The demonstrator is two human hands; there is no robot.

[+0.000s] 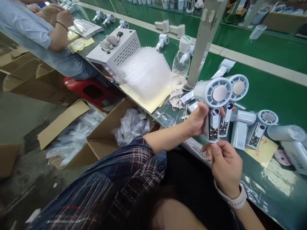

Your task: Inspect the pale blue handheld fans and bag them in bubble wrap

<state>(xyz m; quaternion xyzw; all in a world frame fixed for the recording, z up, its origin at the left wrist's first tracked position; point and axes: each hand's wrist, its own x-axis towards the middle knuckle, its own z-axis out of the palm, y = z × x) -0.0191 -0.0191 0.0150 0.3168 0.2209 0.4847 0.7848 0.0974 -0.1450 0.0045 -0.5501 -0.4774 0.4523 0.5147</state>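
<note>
Two light-blue handheld fans are up in front of me, side by side and upright. The nearer handheld fan [213, 125] has a round slotted head with a silver centre, and its handle shows a bare circuit board. Partly behind it is the second handheld fan [238, 86], with a small display reading 20. My left hand [198, 120] is closed round the handles, thumb on the near side, other fingers mostly hidden. Below, my right hand [225, 161], wearing a white wristband, pinches the bottom end of the nearer fan's handle.
More fans [256, 135] lie right of my hands, near a yellow paper [262, 153]. Left along the green bench are a plastic bottle [181, 64], a metal post [203, 38], bubble wrap [146, 70] and a white vented box [120, 48]. Cardboard boxes [96, 147] hold bagged parts. A co-worker [55, 41] sits beyond.
</note>
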